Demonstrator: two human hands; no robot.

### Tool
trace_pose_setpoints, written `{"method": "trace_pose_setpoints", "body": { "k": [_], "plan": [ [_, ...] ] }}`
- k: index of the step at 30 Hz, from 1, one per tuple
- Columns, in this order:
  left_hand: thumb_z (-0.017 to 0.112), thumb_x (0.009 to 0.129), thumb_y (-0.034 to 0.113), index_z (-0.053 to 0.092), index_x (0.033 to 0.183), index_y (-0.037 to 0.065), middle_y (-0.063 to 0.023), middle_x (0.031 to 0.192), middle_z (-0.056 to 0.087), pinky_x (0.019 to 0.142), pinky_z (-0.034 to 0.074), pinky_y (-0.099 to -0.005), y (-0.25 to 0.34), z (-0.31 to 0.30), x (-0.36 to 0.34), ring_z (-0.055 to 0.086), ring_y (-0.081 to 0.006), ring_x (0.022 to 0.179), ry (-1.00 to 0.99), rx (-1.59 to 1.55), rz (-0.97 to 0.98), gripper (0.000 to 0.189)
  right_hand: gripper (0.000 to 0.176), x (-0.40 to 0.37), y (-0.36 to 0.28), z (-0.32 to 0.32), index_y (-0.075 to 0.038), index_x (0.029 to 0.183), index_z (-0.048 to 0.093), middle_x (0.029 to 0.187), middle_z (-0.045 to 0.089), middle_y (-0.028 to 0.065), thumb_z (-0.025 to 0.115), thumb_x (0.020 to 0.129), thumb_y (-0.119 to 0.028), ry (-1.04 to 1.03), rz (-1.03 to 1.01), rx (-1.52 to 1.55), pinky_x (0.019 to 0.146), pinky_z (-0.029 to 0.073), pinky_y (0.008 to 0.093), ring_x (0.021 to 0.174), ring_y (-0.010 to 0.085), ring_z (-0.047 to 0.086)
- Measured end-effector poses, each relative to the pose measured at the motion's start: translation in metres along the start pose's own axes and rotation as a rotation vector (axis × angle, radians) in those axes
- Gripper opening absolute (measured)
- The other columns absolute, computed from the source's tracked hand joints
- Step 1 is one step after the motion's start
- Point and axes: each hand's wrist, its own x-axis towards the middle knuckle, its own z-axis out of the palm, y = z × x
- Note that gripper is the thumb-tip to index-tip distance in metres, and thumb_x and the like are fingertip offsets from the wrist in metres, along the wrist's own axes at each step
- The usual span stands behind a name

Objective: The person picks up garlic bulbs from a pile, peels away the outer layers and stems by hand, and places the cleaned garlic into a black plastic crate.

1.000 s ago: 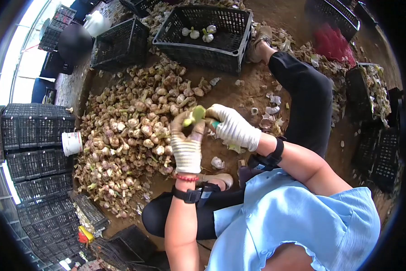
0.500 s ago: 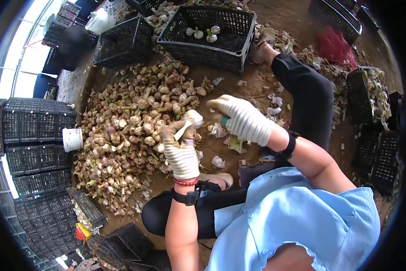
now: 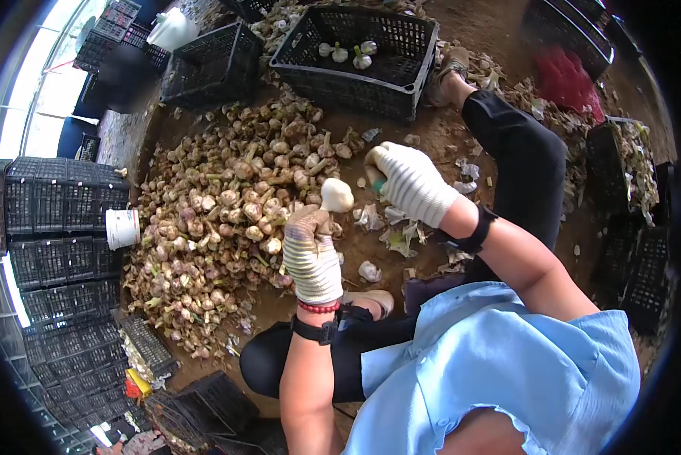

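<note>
The left hand [image 3: 311,256] has a pale garlic bulb [image 3: 337,196] in its grip; the right hand [image 3: 411,182] curls around a green object [image 3: 379,186].

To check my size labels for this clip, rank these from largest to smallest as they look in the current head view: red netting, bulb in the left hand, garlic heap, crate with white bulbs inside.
1. Garlic heap
2. Crate
3. Red netting
4. Bulb in the left hand
</note>
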Motion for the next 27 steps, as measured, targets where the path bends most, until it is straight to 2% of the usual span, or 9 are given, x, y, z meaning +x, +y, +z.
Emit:
{"method": "trace_pose_setpoints", "body": {
  "k": [2, 4, 5, 16, 18, 20, 22, 23, 27],
  "plan": [
    [0.067, 0.086, -0.006, 0.063, 0.102, 0.003, -0.0142, 0.102, 0.066, 0.084, 0.052, -0.0378, 0.005, 0.000, -0.001, 0.064, -0.0280, 0.093, -0.027, -0.011, -0.109, 0.019, 0.013, -0.012, -0.002, -0.006, -0.005, 0.096, 0.065, 0.086, 0.065, 0.0154, 0.067, 0.085, -0.012, -0.126, -0.005, 0.004, 0.067, 0.053, 0.0414, 0.079, 0.0374, 0.065],
    [0.070, 0.086, -0.004, 0.064, 0.102, 0.002, -0.0141, 0.099, 0.067, 0.084, 0.053, -0.0376, 0.010, 0.004, 0.001, 0.065, -0.0276, 0.090, -0.017, 0.105, -0.190, 0.018, 0.022, -0.018, -0.029, -0.012, -0.006, 0.105, 0.065, 0.091, 0.067, 0.0157, 0.068, 0.085, -0.014, 0.009, -0.087, 0.130, 0.071, 0.054, 0.0419, 0.083, 0.0371, 0.066],
    [0.075, 0.086, -0.001, 0.065, 0.102, 0.003, -0.0115, 0.091, 0.069, 0.074, 0.055, -0.0331, 0.010, 0.006, 0.003, 0.065, -0.0193, 0.077, 0.001, 0.193, -0.075, 0.020, 0.029, -0.017, -0.037, -0.019, -0.006, 0.113, 0.064, 0.097, 0.067, 0.0159, 0.069, 0.086, -0.017, -0.090, -0.061, 0.127, 0.073, 0.055, 0.0418, 0.086, 0.0365, 0.067],
    [0.067, 0.081, -0.011, 0.067, 0.109, 0.001, -0.0165, 0.105, 0.068, 0.088, 0.052, -0.0417, 0.003, 0.004, 0.003, 0.065, -0.0349, 0.097, -0.127, 0.325, 0.239, 0.031, 0.015, -0.003, -0.033, -0.002, -0.006, 0.088, 0.062, 0.081, 0.064, 0.0128, 0.067, 0.078, -0.016, -0.072, -0.153, -0.153, 0.069, 0.054, 0.0413, 0.080, 0.0323, 0.067],
    [0.068, 0.083, -0.009, 0.066, 0.107, 0.003, -0.0140, 0.104, 0.068, 0.088, 0.052, -0.0404, 0.003, 0.002, 0.003, 0.065, -0.0320, 0.098, -0.120, 0.239, 0.178, 0.027, 0.009, -0.002, -0.011, 0.005, -0.006, 0.081, 0.063, 0.075, 0.065, 0.0159, 0.066, 0.079, -0.014, -0.036, -0.125, -0.113, 0.066, 0.055, 0.0433, 0.075, 0.0351, 0.067],
    [0.062, 0.086, -0.013, 0.063, 0.105, 0.004, -0.0108, 0.107, 0.066, 0.091, 0.051, -0.0353, 0.009, 0.001, 0.003, 0.064, -0.0221, 0.098, -0.017, -0.060, -0.076, 0.026, 0.007, -0.003, 0.010, -0.003, -0.005, 0.080, 0.064, 0.074, 0.066, 0.0173, 0.065, 0.081, -0.012, -0.175, 0.045, -0.043, 0.064, 0.055, 0.0443, 0.072, 0.0368, 0.067],
    [0.070, 0.087, -0.007, 0.063, 0.101, 0.004, -0.0035, 0.098, 0.066, 0.087, 0.050, -0.0300, -0.006, -0.003, -0.002, 0.061, -0.0141, 0.091, 0.058, -0.330, -0.417, 0.020, 0.007, -0.019, 0.058, 0.014, -0.005, 0.082, 0.066, 0.075, 0.068, 0.0172, 0.064, 0.082, -0.011, -0.147, 0.065, -0.275, 0.062, 0.055, 0.0453, 0.073, 0.0375, 0.068],
    [0.071, 0.087, -0.006, 0.062, 0.101, 0.004, -0.0034, 0.098, 0.066, 0.087, 0.050, -0.0299, -0.011, -0.006, -0.001, 0.061, -0.0142, 0.091, 0.046, -0.324, -0.436, 0.019, 0.014, -0.036, 0.120, 0.058, -0.003, 0.094, 0.066, 0.083, 0.069, 0.0186, 0.065, 0.085, -0.013, -0.243, 0.222, 0.047, 0.067, 0.056, 0.0456, 0.079, 0.0385, 0.068],
    [0.070, 0.087, -0.006, 0.063, 0.101, 0.004, -0.0050, 0.099, 0.067, 0.090, 0.049, -0.0302, -0.009, 0.000, -0.002, 0.063, -0.0164, 0.097, -0.011, -0.282, -0.456, 0.019, 0.032, -0.023, 0.006, -0.021, -0.003, 0.116, 0.059, 0.101, 0.068, 0.0188, 0.068, 0.091, -0.020, -0.245, 0.002, 0.207, 0.079, 0.055, 0.0397, 0.093, 0.0348, 0.068]
  ]
}}
